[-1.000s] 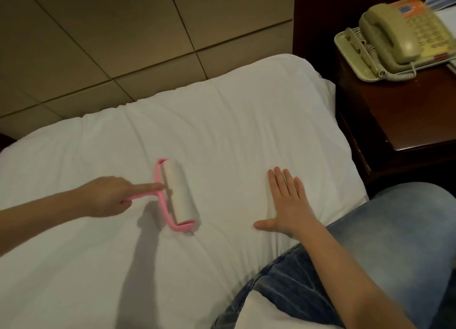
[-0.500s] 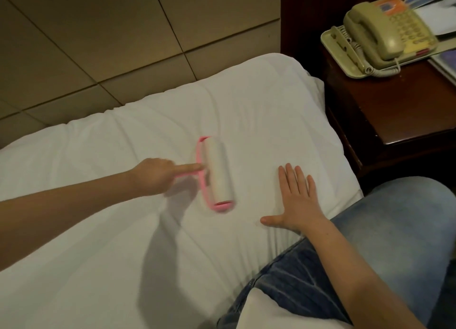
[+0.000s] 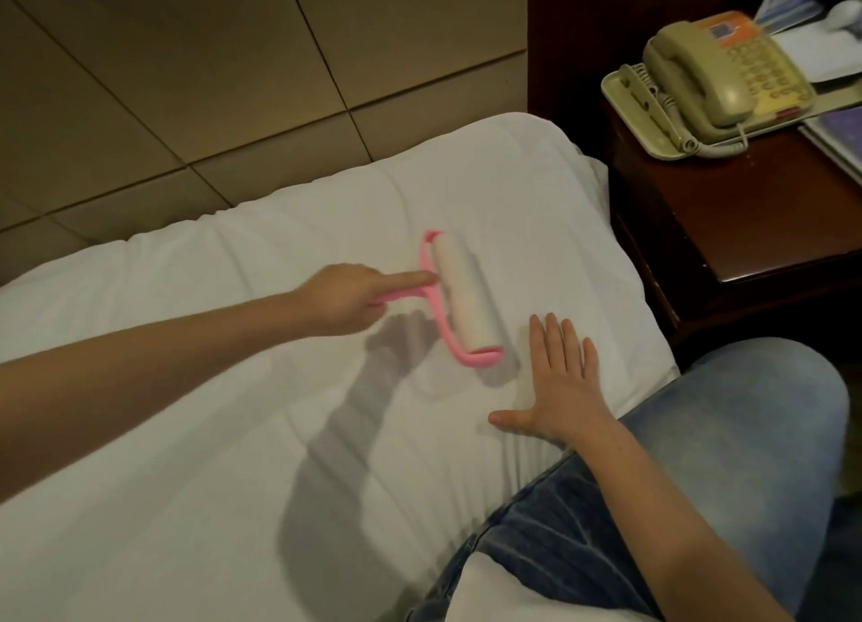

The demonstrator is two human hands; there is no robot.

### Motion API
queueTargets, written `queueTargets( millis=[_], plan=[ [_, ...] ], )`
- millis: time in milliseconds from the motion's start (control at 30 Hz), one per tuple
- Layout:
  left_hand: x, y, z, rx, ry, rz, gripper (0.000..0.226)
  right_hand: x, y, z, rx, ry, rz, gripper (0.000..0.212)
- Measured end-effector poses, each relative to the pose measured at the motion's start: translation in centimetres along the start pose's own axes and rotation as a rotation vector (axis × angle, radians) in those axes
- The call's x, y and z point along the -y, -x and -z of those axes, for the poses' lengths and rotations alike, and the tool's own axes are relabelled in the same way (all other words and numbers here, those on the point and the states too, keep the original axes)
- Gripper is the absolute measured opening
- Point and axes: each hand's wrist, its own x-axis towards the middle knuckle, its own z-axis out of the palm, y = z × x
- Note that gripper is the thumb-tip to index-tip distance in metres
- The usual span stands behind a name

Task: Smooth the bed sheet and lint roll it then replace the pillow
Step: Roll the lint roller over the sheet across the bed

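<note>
Rolling is underway: the left hand [image 3: 340, 297] grips the lint roller [image 3: 462, 302] on the sheet [image 3: 233, 435], the right hand [image 3: 559, 388] lies flat beside it; pillow not yet replaced

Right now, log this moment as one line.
step: lint rolling | left hand: grips lint roller handle | right hand: flat on bed sheet
</note>
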Motion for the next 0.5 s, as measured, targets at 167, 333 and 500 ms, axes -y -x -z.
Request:
queueTargets(
  millis=[167,333,500],
  plan=[
    [-4.0,-1.7,-5.0,0.012,0.089,0.017,0.062,-1.2,0.3,0.1,0.016,-0.017,-0.101,0.132],
    [6.1,10.3,-6.6,0.200,0.003,0.191,0.077,-1.0,0.3,0.4,0.064,-0.023,-0.090,0.130],
    [10.5,16.0,-4.5,0.140,-0.022,0.205,0.092,-0.4,-0.1,0.3,0.071,-0.030,-0.041,0.127]
  ],
)
